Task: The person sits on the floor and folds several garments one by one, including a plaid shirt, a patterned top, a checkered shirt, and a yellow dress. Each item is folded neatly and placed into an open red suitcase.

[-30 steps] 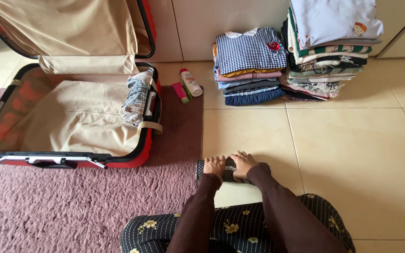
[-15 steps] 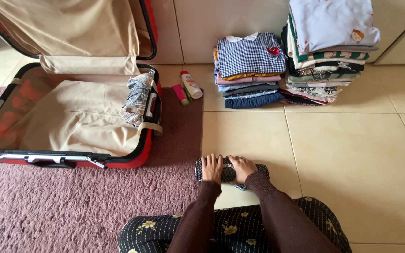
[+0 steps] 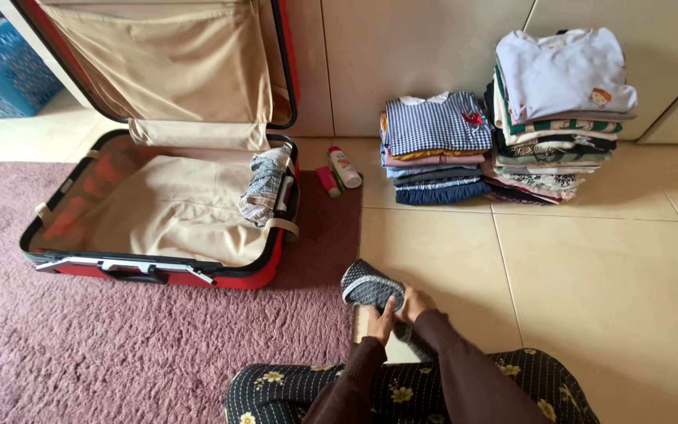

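A rolled dark dotted garment [image 3: 370, 286] is lifted at its left end off the tiled floor. My left hand [image 3: 381, 323] grips it from below, and my right hand [image 3: 416, 302] holds its right part. Both arms wear dark brown sleeves above my flowered black trousers [image 3: 402, 392]. An open red suitcase [image 3: 158, 271] with beige lining lies to the left on the mauve rug [image 3: 119, 353]. A rolled grey checked garment [image 3: 263, 182] rests along the suitcase's right wall.
Two stacks of folded clothes stand against the wall: a lower one topped by a blue checked shirt [image 3: 437, 124] and a taller one topped by a white shirt [image 3: 563, 74]. Small bottles [image 3: 343, 167] lie beside the suitcase. A blue basket [image 3: 1, 67] is at far left.
The roll lay flat on the floor under both palms; now its left end is raised and my hands grip it. The view has pulled back and shifted left.
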